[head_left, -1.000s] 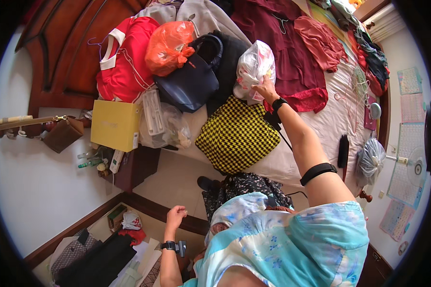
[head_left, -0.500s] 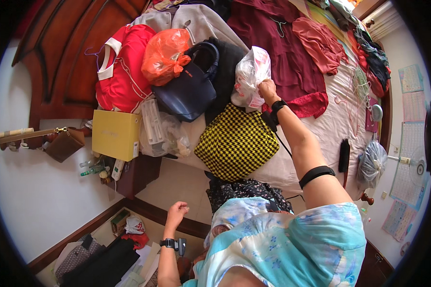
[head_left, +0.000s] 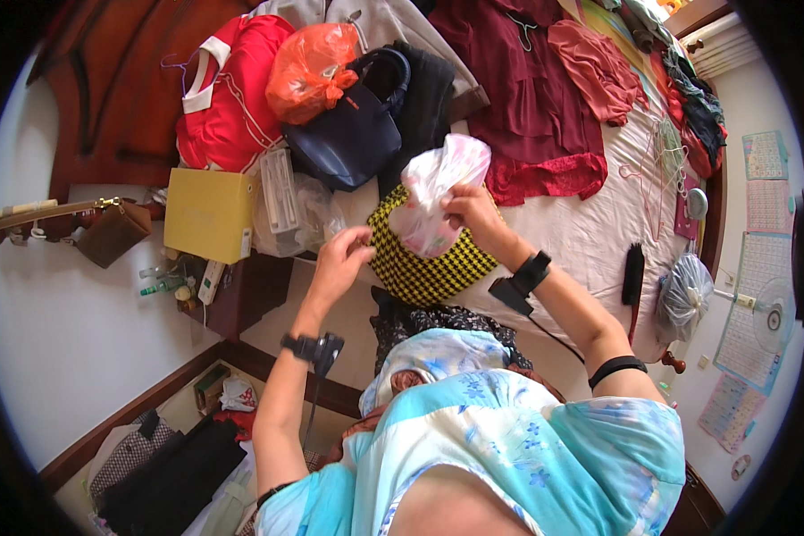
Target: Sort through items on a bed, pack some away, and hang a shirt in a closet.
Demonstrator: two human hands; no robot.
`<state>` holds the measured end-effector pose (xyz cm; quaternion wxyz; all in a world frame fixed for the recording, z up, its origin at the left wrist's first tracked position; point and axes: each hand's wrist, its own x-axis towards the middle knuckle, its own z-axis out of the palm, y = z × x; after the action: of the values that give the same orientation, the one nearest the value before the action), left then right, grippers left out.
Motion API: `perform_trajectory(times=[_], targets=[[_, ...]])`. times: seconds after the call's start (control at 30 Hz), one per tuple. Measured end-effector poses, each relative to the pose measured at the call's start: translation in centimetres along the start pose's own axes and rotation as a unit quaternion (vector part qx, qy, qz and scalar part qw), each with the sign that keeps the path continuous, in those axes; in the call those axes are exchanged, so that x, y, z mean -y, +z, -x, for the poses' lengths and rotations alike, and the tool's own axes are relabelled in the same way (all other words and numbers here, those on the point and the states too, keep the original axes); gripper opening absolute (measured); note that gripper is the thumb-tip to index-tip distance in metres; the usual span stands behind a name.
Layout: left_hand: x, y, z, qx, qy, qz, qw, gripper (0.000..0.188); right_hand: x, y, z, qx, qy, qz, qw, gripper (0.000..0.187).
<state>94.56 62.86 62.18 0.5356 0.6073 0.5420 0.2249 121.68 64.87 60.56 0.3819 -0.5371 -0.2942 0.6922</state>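
A white plastic bag (head_left: 427,198) with pinkish-red marks hangs from my right hand (head_left: 475,213), whose fingers pinch its upper right side. Beneath the bag lies a yellow-and-black houndstooth cloth item (head_left: 433,279) at the near edge of the bed; the bag covers part of it. My left hand (head_left: 342,261) is raised just left of that cloth, fingers loosely bent and apart, holding nothing. A gap separates it from the white bag.
Beyond my hands sit a dark blue handbag (head_left: 344,138), an orange plastic bag (head_left: 313,73) and a red garment (head_left: 228,107). A yellow box (head_left: 207,214) stands left. Dark red clothing (head_left: 531,98) spreads over the bed (head_left: 572,250). An open drawer of clothes (head_left: 165,464) is lower left.
My right hand has drawn the white bag nearer and left, over the houndstooth cloth. My left hand has risen from low beside my body toward the bag. The view has shifted slightly.
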Motion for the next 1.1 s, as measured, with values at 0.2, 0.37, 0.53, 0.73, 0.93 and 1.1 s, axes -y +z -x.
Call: perform_trajectory(times=[0.2, 0.37, 0.53, 0.73, 0.93, 1.1], targets=[[4.5, 5.1, -3.8, 0.081, -0.116, 0.115, 0.983, 0.043, -7.4, 0.6, 3.0, 0.004, 0.063, 0.006, 0.998, 0.014], [5.0, 6.4, -4.4, 0.116, -0.137, 0.153, 0.972, 0.038, -6.9, 0.3, 3.7, -0.023, 0.066, 0.045, 0.997, 0.012], [4.3, 6.7, -6.7, 0.131, -0.106, 0.181, 0.969, 0.011, -4.9, 3.9, 4.3, -0.014, 0.08, -0.017, 0.997, 0.01], [0.0, 2.3, -7.8, 0.124, 0.004, 0.237, 0.963, 0.009, -3.1, 6.3, 5.6, -0.054, 0.068, -0.063, 0.994, 0.008], [0.4, 0.3, -5.3, 0.155, 0.009, 0.215, 0.964, 0.008, -4.9, 7.6, 6.7, -0.006, 0.095, 0.009, 0.995, 0.012], [4.2, 0.2, -3.3, 0.146, -0.025, 0.29, 0.946, 0.002, -4.8, 6.3, 5.2, -0.167, -0.072, 0.303, 0.935, 0.014]])
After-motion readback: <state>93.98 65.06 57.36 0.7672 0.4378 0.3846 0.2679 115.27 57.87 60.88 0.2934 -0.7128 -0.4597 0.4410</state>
